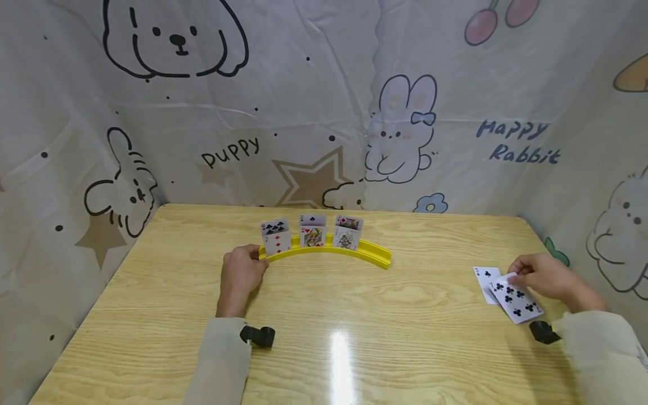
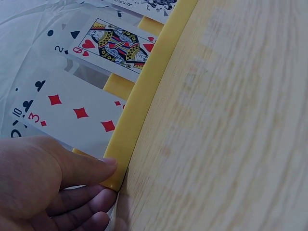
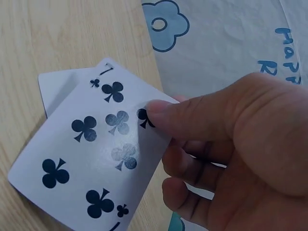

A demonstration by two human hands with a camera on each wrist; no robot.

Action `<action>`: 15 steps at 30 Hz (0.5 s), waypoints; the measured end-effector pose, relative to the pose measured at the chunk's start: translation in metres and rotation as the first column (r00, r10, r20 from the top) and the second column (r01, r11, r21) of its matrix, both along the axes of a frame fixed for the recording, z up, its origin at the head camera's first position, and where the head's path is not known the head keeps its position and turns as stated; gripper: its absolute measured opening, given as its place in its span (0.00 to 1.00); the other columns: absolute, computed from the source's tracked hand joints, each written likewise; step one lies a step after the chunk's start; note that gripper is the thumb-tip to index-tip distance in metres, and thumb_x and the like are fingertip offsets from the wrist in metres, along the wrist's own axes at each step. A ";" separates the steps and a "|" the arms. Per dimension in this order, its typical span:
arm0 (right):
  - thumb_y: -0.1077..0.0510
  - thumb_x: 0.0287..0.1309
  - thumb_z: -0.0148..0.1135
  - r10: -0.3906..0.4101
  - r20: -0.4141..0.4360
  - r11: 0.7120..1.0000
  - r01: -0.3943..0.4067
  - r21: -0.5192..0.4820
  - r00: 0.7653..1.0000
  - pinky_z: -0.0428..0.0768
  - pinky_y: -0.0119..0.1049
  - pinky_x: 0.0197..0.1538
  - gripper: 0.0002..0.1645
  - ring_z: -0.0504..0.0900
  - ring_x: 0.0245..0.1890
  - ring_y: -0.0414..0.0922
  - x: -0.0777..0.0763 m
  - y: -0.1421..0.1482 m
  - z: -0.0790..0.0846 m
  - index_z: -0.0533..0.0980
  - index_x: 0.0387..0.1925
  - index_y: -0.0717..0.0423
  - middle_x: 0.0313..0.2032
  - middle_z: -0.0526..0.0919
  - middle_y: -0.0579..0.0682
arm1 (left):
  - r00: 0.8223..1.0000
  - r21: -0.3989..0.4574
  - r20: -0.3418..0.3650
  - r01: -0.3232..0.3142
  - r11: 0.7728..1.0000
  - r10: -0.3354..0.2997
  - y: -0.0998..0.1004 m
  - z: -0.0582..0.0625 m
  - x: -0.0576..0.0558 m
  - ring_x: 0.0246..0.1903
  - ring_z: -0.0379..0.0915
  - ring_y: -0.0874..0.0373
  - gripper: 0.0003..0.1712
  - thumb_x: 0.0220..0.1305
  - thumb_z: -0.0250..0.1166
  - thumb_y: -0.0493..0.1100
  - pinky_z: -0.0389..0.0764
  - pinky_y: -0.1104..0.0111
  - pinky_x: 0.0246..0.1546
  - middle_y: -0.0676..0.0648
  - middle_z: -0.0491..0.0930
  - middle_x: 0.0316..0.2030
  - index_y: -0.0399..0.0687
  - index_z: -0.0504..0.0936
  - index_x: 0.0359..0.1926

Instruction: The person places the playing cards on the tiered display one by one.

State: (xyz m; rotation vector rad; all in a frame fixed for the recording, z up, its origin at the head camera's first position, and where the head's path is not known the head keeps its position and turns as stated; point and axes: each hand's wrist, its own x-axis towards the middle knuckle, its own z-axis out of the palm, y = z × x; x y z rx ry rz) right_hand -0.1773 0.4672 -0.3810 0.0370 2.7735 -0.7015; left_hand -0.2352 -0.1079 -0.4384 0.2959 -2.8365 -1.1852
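A curved yellow card holder point(image 1: 374, 254) stands on the table, with playing cards upright in two rows. My left hand point(image 1: 243, 271) grips its left end, thumb on the front wall, beside the three of diamonds point(image 2: 79, 113) and the ten of clubs behind it. Farther along stand the queen of hearts point(image 2: 115, 45) before a two of spades, and a joker point(image 1: 346, 238) before another face card. At the right, my right hand point(image 1: 547, 277) pinches the seven of clubs point(image 3: 96, 144) by its edge. Under it lies another clubs card point(image 1: 483, 277), partly covered.
The wooden table point(image 1: 405, 337) ends at a printed cloth point(image 1: 304, 112) hanging behind and at both sides. A black wrist camera point(image 1: 259, 336) sits on the left sleeve and another wrist camera point(image 1: 544, 332) on the right.
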 end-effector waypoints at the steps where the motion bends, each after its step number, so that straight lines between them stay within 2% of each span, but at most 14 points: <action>1: 0.66 0.61 0.63 -0.001 0.003 1.000 0.001 -0.002 1.000 0.70 0.37 0.33 0.04 0.72 0.32 0.48 0.001 -0.001 0.001 0.76 0.35 0.65 0.30 0.75 0.50 | 1.000 -0.001 0.002 0.000 1.000 0.000 0.000 0.000 0.000 0.43 0.78 0.46 0.25 0.61 0.72 0.37 0.77 0.53 0.48 0.37 0.84 0.44 0.33 0.81 0.58; 15: 0.63 0.65 0.62 0.002 0.005 0.998 -0.001 -0.070 1.000 0.72 0.34 0.32 0.06 0.71 0.33 0.46 0.008 -0.010 0.011 0.76 0.38 0.64 0.32 0.75 0.50 | 1.000 -0.004 -0.003 0.002 1.000 -0.002 0.000 -0.001 -0.001 0.44 0.79 0.46 0.25 0.62 0.71 0.37 0.77 0.52 0.49 0.36 0.84 0.45 0.33 0.80 0.59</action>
